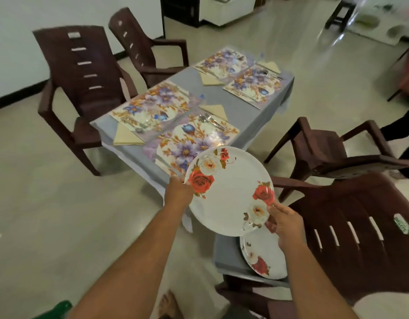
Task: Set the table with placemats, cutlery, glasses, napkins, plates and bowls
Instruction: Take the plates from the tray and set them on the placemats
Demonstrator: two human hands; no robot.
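I hold a white plate with red and cream roses (230,194) in the air, just short of the table's near end. My left hand (177,192) grips its left rim and my right hand (286,223) grips its lower right rim. More rose plates (262,259) lie below on a grey cloth on a chair seat. The table (212,97) has a grey cloth and several floral placemats; the nearest placemat (189,141) carries cutlery (210,122) at its far right. Folded beige napkins (126,137) lie beside the placemats.
Brown plastic chairs (77,88) stand left of the table, two more chairs (323,148) at its right, the nearest (360,229) holding the plates. A person's dark clothing (406,139) shows at the right edge. My bare foot (169,302) is on the tiled floor.
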